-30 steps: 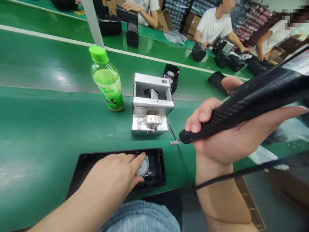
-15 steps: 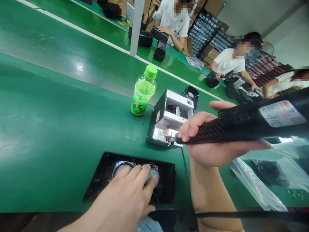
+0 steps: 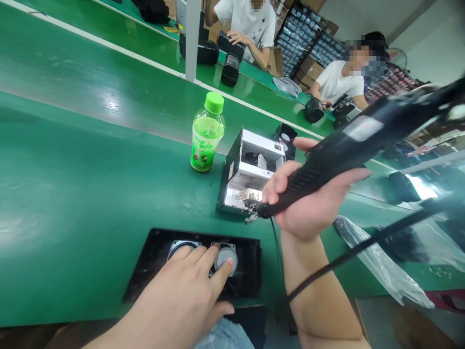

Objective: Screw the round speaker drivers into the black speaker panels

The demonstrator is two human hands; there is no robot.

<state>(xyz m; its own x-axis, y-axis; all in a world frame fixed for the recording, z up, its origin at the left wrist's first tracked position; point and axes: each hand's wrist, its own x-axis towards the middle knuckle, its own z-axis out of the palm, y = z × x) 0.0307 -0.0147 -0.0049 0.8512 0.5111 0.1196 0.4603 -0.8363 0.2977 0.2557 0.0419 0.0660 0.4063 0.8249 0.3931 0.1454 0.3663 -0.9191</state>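
My left hand (image 3: 185, 300) lies flat with fingers spread on a black speaker panel (image 3: 145, 264) at the table's near edge; its fingertips rest on a round silver speaker driver (image 3: 225, 257). My right hand (image 3: 308, 203) is wrapped round a black electric screwdriver (image 3: 348, 145). The screwdriver's tip (image 3: 252, 216) hangs just in front of the silver screw feeder box (image 3: 252, 177), a little above the table.
A green-capped bottle (image 3: 205, 133) stands left of the feeder. A small black fan part (image 3: 286, 138) lies behind it. A clear plastic bag (image 3: 378, 264) lies to the right. The screwdriver's cable (image 3: 348, 257) trails past my forearm. Other people work across the green conveyor (image 3: 90, 106).
The screwdriver has tilted tip-down and moved left toward the feeder's front. My left hand stays on the speaker panel. The view has shifted slightly.
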